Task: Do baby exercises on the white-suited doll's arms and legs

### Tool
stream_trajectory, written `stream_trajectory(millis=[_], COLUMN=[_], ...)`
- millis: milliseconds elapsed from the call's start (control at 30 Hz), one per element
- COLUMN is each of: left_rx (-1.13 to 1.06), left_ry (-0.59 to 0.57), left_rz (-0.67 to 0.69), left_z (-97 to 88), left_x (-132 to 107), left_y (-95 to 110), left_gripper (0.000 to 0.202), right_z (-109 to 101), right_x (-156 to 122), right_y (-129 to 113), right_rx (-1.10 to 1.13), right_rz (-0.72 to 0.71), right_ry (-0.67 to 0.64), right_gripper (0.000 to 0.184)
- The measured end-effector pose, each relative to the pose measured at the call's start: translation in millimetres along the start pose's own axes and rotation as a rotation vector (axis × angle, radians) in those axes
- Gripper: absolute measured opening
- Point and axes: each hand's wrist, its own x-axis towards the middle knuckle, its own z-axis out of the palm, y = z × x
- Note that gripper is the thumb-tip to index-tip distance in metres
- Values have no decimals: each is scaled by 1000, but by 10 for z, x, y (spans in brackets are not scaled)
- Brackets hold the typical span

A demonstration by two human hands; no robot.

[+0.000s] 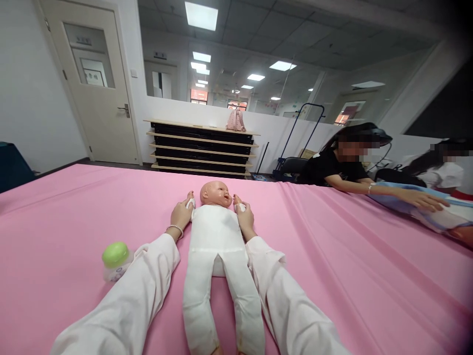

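A baby doll (218, 229) with a bald plastic head and a white cloth body lies on its back on the pink sheet (121, 202). Its head is turned to the right and its legs point toward me. My left hand (181, 215) is closed round the doll's arm on the left side, beside the head. On the other side, my right hand (245, 218) grips the doll's other arm. Both doll arms are bent up, with the small plastic hands showing above my fingers. A clear jar with a green lid (116, 255) stands by my left forearm, partly hidden by the sleeve.
At the right, a co-worker (343, 162) leans over the sheet with an arm stretched toward a blue cloth (391, 195). Another person (441, 167) is behind. Stacked folded tables (203, 145) with a pink backpack (235, 121) stand beyond the far edge, near a blue trolley (290, 138).
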Motion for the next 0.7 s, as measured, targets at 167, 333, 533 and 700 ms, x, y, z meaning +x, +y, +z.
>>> stream_trajectory(millis=[167, 333, 533, 700], left_rx=[-77, -165, -227, -177], left_ry=[61, 241, 221, -157], left_rz=[38, 26, 176, 420], left_z=[-14, -128, -455, -807], left_x=[-30, -277, -776, -1138], left_y=[9, 119, 139, -6], left_gripper=[43, 69, 69, 42], right_z=[-15, -80, -567, -963], right_x=[-36, -210, -502, -797], right_y=[-21, -70, -14, 3], right_rx=[33, 113, 68, 10], right_rz=[-18, -172, -560, -357], right_ry=[60, 140, -69, -194], right_gripper=[56, 70, 59, 21])
